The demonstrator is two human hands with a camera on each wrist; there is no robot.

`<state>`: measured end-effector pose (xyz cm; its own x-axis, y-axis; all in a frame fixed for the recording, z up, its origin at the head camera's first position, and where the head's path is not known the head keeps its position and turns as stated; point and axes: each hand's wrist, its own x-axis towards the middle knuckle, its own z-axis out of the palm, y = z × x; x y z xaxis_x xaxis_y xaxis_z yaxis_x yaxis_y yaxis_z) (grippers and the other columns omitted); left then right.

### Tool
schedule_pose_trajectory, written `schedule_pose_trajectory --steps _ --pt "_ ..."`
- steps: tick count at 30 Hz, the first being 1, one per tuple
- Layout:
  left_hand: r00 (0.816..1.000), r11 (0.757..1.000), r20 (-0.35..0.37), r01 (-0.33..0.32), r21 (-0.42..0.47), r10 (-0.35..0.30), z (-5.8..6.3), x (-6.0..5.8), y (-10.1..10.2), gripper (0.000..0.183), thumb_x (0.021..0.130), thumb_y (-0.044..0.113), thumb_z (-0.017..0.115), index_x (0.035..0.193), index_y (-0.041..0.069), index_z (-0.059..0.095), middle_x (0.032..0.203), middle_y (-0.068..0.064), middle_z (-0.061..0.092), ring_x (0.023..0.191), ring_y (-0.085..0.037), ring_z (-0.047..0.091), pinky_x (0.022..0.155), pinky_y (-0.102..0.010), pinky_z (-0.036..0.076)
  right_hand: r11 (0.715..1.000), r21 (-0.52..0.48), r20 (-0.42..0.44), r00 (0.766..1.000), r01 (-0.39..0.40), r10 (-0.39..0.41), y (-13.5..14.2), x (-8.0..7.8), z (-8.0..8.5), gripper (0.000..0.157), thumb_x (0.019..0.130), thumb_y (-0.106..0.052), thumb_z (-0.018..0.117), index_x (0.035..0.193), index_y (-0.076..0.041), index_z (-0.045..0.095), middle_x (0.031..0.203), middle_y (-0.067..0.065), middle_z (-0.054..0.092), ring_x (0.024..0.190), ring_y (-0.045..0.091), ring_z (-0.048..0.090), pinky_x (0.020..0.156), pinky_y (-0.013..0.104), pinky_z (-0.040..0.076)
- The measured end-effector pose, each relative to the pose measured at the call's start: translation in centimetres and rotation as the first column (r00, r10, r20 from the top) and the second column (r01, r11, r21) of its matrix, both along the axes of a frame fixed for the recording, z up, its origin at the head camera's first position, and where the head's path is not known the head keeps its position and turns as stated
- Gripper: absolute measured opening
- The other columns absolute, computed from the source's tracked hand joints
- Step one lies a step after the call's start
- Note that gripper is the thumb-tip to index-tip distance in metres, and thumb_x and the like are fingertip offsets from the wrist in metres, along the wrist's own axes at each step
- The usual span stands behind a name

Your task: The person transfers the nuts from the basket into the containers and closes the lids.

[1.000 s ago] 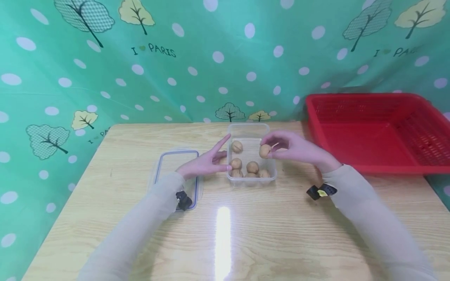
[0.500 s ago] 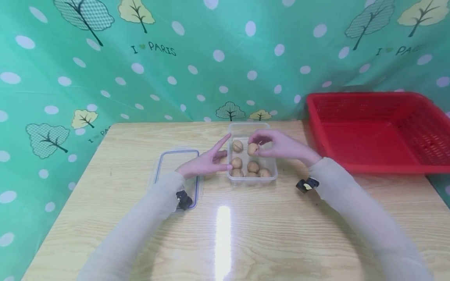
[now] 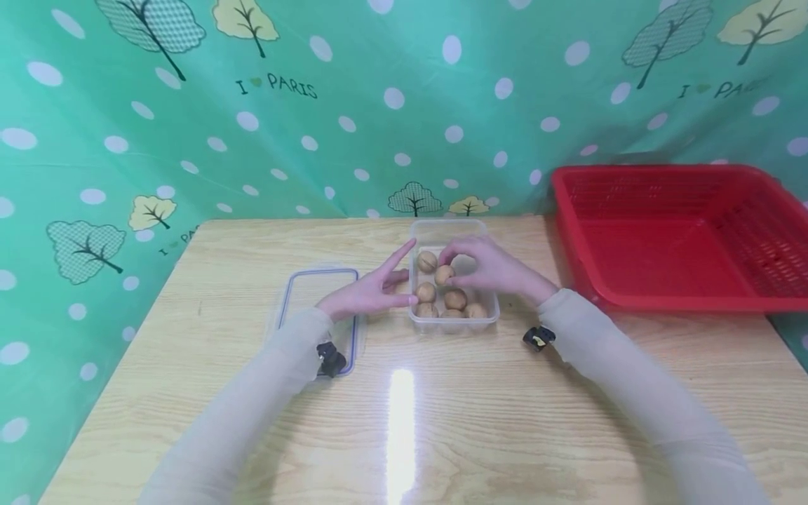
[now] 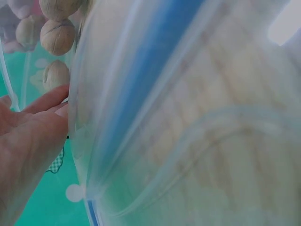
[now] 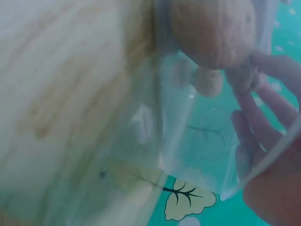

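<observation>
A clear plastic food container (image 3: 451, 226) holds several walnuts (image 3: 455, 299), most of them crowded at its near end. My right hand (image 3: 492, 268) reaches in over the right side and pinches a walnut (image 3: 445, 274) between thumb and fingers, low in the container. In the right wrist view those fingers (image 5: 256, 115) show through the clear wall. Along the left side, my left hand (image 3: 369, 291) rests against the wall, fingers (image 4: 49, 101) extended and spread, holding nothing. Walnuts (image 4: 57, 36) appear just beyond its fingertips in the left wrist view.
A clear lid (image 3: 318, 284) with a blue seal lies on the wooden table (image 3: 492, 407), partly under the left forearm. At the back right stands a red plastic basket (image 3: 663, 242). A green patterned cloth (image 3: 353, 84) hangs behind the table.
My right hand has moved left and down into the container with the pinched walnut, which now sits among the others. The left hand has stayed in place.
</observation>
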<state>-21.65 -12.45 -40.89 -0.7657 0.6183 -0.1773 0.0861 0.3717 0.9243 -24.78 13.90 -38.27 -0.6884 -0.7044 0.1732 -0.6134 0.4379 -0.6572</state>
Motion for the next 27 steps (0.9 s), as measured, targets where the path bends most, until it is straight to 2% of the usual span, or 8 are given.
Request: schedule_pose_trajectory --steps 2,7,14,22,27 --pt "1.0 1.0 0.0 0.001 0.001 -0.001 0.05 0.01 0.06 0.099 0.09 0.025 0.07 0.153 0.046 -0.004 0.154 -0.024 0.021 0.14 -0.031 0.026 0.113 -0.048 0.023 0.999 0.043 -0.045 0.998 0.033 -0.031 -0.16 0.19 -0.06 0.028 0.079 -0.011 0.079 0.105 -0.006 0.069 0.102 0.001 0.069 0.107 0.024 0.057 0.104 0.049 0.032" --pt "1.0 1.0 0.01 0.002 0.004 -0.002 0.04 0.02 0.08 0.099 0.09 0.023 0.07 0.153 0.044 -0.005 0.155 -0.023 0.019 0.141 -0.03 0.025 0.113 -0.047 0.022 0.983 0.161 -0.09 0.993 0.09 -0.077 -0.49 0.42 -0.22 0.029 0.079 -0.02 0.08 0.105 -0.012 0.07 0.102 -0.003 0.069 0.113 0.028 0.054 0.107 0.053 0.024" --pt "1.0 1.0 0.011 0.005 0.006 -0.005 -0.04 0.0 0.12 0.1 0.091 0.022 0.07 0.152 0.046 -0.005 0.156 -0.021 0.017 0.141 -0.03 0.025 0.113 -0.048 0.022 0.962 0.247 -0.132 0.988 0.114 -0.083 -0.67 0.26 -0.64 0.027 0.079 -0.024 0.078 0.104 -0.015 0.071 0.102 -0.003 0.07 0.112 0.029 0.054 0.104 0.048 0.027" --pt "1.0 1.0 0.009 -0.002 -0.002 0.002 0.26 0.13 0.14 0.1 0.091 0.021 0.069 0.153 0.043 -0.006 0.155 -0.022 0.019 0.141 -0.03 0.026 0.113 -0.046 0.023 0.964 0.244 -0.127 0.989 0.109 -0.079 -0.61 0.35 -0.43 0.02 0.082 -0.022 0.076 0.1 -0.015 0.072 0.106 -0.002 0.07 0.113 0.027 0.054 0.105 0.048 0.026" --pt "1.0 1.0 0.024 -0.007 0.001 0.007 0.23 0.1 0.06 0.099 0.091 0.023 0.069 0.153 0.045 -0.005 0.155 -0.023 0.02 0.141 -0.03 0.026 0.113 -0.047 0.022 0.988 0.114 -0.064 0.993 0.108 -0.101 -0.49 0.32 -0.36 0.021 0.084 -0.017 0.076 0.102 -0.009 0.071 0.108 0.003 0.069 0.112 0.027 0.056 0.106 0.049 0.027"
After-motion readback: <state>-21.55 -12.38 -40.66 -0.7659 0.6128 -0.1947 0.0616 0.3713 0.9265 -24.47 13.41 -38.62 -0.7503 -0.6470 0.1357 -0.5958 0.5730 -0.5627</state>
